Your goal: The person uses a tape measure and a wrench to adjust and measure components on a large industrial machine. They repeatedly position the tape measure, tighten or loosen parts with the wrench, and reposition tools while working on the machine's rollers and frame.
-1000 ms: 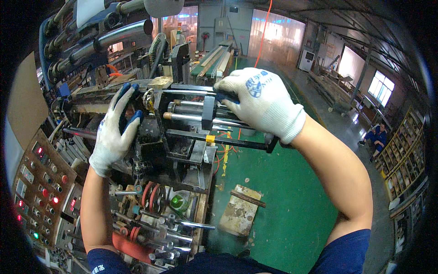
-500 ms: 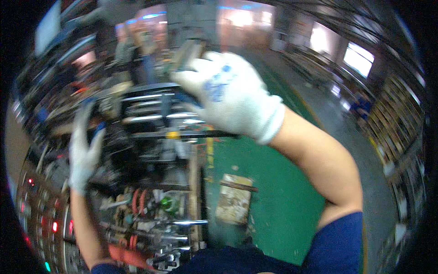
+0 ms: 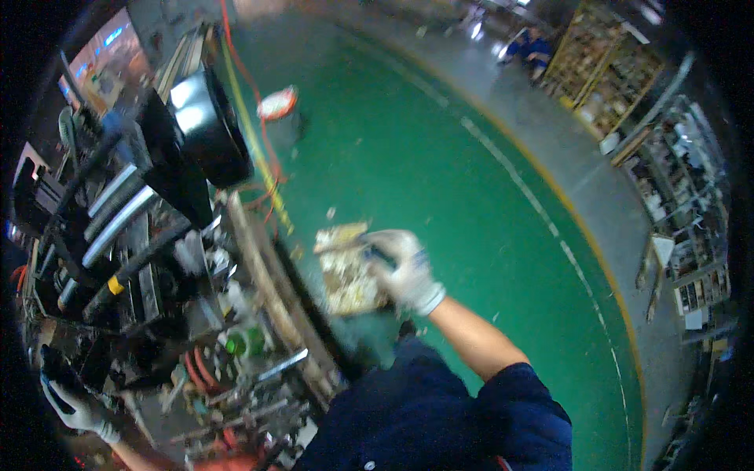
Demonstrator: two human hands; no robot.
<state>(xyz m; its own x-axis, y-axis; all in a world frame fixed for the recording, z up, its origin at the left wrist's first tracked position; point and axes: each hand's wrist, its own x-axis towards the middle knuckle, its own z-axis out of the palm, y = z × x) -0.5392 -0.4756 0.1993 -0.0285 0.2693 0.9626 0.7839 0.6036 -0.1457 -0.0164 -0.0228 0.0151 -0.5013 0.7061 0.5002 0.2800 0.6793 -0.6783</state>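
Observation:
My right hand (image 3: 404, 271), in a white knit glove, hovers over the green floor near a worn, pale-stained board (image 3: 345, 279). Its fingers are curved and apart from the thumb, with nothing visible between them. At the lower left, my left hand (image 3: 82, 412) wears a matching glove, its thumb and fingers spread beside dark machine parts. Close above it stands a black machine frame (image 3: 129, 286) with several silver rods (image 3: 118, 224) and a yellow band on a dark bar. A large glossy black round part (image 3: 208, 125) sticks out at the frame's far end.
A cluttered bench below the machine holds red curved parts (image 3: 200, 369), a green object (image 3: 245, 341) and metal bars, with a wooden edge (image 3: 275, 290). On the floor are a white-and-orange tub (image 3: 279, 104) and a red hose (image 3: 263, 133). Another person (image 3: 530, 51) sits far off near shelving (image 3: 601, 71).
The view has swung right and down. My right hand has come away from beside the machine's rods and dropped over the floor. My left hand now appears lower, at the bench's left.

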